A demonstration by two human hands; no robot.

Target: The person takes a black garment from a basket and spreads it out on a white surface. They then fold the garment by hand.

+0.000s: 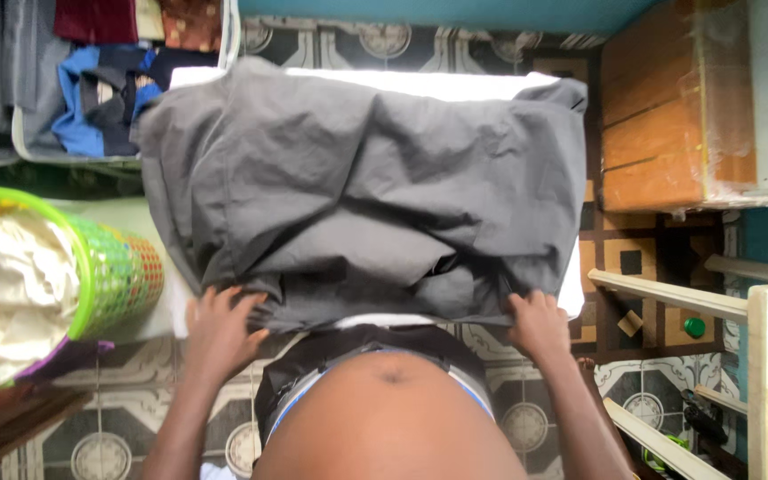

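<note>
A: Position of the grey garment (366,187)?

B: Spread across the white-topped desk (420,83), covering nearly all of it. A strip of white shows along the far edge and a sliver at the near right corner. Fabric is creased, with folds bunched toward the near edge.

A: Left hand (218,331)?

B: At the garment's near-left corner. Fingers spread and laid flat on the cloth edge, palm down. It presses on the fabric; I cannot tell if any cloth is pinched underneath.

A: Right hand (540,322)?

B: At the near-right corner, fingers curled onto the hem. Looks like it grips the edge, though the fingertips are partly buried in the folds.

A: So both hands are on the same near edge?

B: Yes, well apart, one at each end, with the person's bare belly between the forearms.

A: Surroundings?

B: Green mesh laundry basket (113,267) just left of the desk, holding pale cloth (6,284). Far left, an open case with a blue garment (91,98) and dark clothing. Far right, a wooden box (660,107) partly wrapped in clear plastic. Near right, pale wooden rails (668,298) with a small green cap (694,327) on the patterned tile floor (526,418) behind them.
</note>
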